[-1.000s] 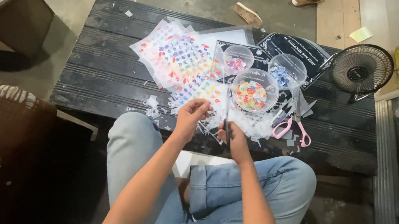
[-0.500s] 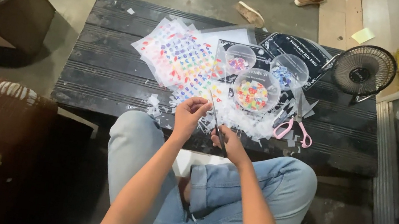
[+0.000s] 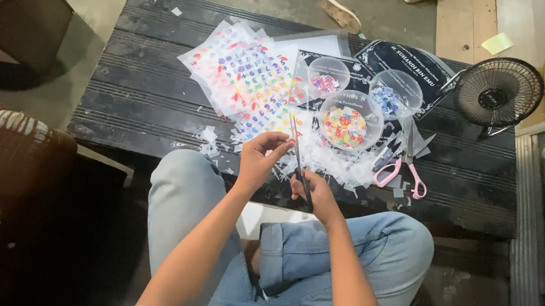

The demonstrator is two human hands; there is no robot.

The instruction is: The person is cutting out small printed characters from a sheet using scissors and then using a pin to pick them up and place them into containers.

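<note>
I work at the near edge of the bench (image 3: 141,101), whose left half lies bare. My left hand (image 3: 258,160) pinches a small sticker strip (image 3: 289,128). My right hand (image 3: 314,191) is closed around dark scissors (image 3: 299,159), blades at the strip. Bowls (image 3: 344,121) sit just beyond.

— Where do we have our hands?

— Both arms reach forward over our knees. Our left hand (image 3: 261,157) is raised, fingers pinched together at the tips.

— And the other?

— Our right hand (image 3: 315,191) sits just beside it, lower, fingers curled closed, knuckles up.
</note>
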